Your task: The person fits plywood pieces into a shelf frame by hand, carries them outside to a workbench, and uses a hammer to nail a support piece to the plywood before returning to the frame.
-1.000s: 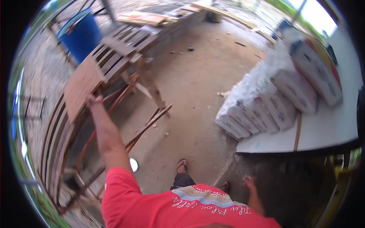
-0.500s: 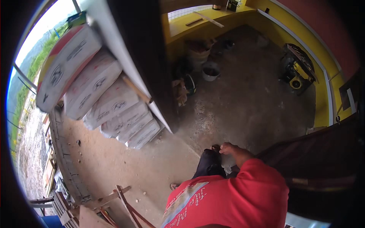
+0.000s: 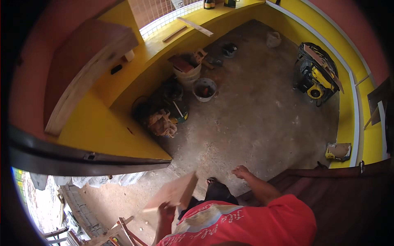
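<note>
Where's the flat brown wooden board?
In the head view, the flat wooden board is below centre, slightly left, held in the left hand beside the dark trousers.

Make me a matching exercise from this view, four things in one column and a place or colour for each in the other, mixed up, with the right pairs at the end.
1. Board
2. Machine
3. Light wood strip
4. Shirt

A. Yellow and black
B. Held in the left hand
C. Mostly red
D. On the yellow ledge

Pairs: 1-B, 2-A, 3-D, 4-C
</note>
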Motion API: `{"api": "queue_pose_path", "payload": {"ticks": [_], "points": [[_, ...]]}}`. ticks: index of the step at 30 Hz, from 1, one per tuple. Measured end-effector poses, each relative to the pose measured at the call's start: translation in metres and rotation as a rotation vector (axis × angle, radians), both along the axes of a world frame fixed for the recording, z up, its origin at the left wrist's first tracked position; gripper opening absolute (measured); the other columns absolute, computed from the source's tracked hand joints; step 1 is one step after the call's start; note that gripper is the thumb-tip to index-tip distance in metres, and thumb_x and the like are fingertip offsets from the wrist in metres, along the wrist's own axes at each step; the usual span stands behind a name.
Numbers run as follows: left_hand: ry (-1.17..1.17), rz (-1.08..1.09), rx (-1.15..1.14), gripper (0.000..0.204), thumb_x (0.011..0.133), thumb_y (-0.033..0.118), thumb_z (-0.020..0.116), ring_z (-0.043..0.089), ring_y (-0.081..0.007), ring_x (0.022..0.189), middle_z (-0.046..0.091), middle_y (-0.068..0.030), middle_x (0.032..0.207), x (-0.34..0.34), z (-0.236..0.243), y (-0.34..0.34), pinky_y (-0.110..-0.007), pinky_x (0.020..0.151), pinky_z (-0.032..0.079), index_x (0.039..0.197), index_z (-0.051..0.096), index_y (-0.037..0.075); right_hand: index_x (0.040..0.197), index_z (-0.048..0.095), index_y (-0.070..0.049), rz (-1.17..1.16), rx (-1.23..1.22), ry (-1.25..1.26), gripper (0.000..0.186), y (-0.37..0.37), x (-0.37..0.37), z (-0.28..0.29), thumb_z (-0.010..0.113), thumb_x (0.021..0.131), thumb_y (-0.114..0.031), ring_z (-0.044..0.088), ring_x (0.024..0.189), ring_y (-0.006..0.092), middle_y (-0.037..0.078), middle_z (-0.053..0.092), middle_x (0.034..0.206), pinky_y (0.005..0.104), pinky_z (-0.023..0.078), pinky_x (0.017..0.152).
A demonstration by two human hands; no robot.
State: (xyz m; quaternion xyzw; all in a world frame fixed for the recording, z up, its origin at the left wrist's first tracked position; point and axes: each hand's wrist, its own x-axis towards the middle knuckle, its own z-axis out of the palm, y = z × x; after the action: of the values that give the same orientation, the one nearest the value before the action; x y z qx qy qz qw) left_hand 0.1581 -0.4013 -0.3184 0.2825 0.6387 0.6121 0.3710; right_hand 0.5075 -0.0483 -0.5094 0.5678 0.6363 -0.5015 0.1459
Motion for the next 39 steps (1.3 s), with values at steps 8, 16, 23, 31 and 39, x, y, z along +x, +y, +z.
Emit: {"api": "queue_pose_path", "payload": {"ticks": [8,16,23,31,39], "points": [[-0.688,-0.166,-0.049,0.035,0.089,0.011,0.061,0.065,-0.028,0.104,0.065,-0.0127,0.113,0.006,-0.001,0.3,-0.04,0.086,0.055,0.123,0.055,0.003,0.142,0.036,-0.02,-0.917,-0.822,0.984,0.08,0.088,-0.118,0.234,0.069,0.081,-0.061,0.056,0.111,0.0327,0.015,0.049,0.132,0.0489,0.052,0.088],[-0.513,-0.304,0.081,0.041,0.09,0.01,0.061,0.068,-0.0272,0.101,0.063,-0.0155,0.119,-0.038,0.147,0.518,-0.043,0.083,0.06,0.128,0.049,0.0,0.142,0.039,-0.02,-0.782,-0.257,1.29,0.056,0.272,-0.198,0.304,0.061,0.091,-0.021,0.053,0.122,0.0256,0.007,0.051,0.134,0.0501,0.047,0.101],[-0.396,-0.182,0.362,0.043,0.09,0.013,0.064,0.066,-0.0225,0.102,0.064,-0.01,0.116,-0.1,0.21,0.647,-0.04,0.086,0.058,0.129,0.05,0.004,0.143,0.035,-0.005,-0.441,-0.425,1.648,0.065,0.456,-0.275,0.397,0.063,0.085,-0.014,0.052,0.126,0.027,0.012,0.049,0.138,0.0423,0.045,0.106],[-0.415,0.339,0.695,0.061,0.092,0.019,0.06,0.057,-0.0281,0.121,0.052,-0.0119,0.137,-0.211,0.309,0.754,-0.045,0.1,0.049,0.145,0.032,0.006,0.14,0.038,-0.001,-0.029,-0.532,1.515,0.056,0.639,-0.446,0.481,0.057,0.089,-0.01,0.057,0.118,0.0241,0.015,0.054,0.131,0.0385,0.05,0.098],[-0.175,0.517,0.885,0.05,0.096,0.018,0.058,0.057,-0.0283,0.122,0.054,-0.014,0.135,-0.302,0.372,0.791,-0.044,0.094,0.055,0.14,0.039,0.004,0.111,0.058,-0.001,0.254,-0.744,1.471,0.027,0.714,-0.645,0.564,0.059,0.089,-0.018,0.063,0.089,0.0159,0.008,0.061,0.101,0.0308,0.054,0.076]]}}
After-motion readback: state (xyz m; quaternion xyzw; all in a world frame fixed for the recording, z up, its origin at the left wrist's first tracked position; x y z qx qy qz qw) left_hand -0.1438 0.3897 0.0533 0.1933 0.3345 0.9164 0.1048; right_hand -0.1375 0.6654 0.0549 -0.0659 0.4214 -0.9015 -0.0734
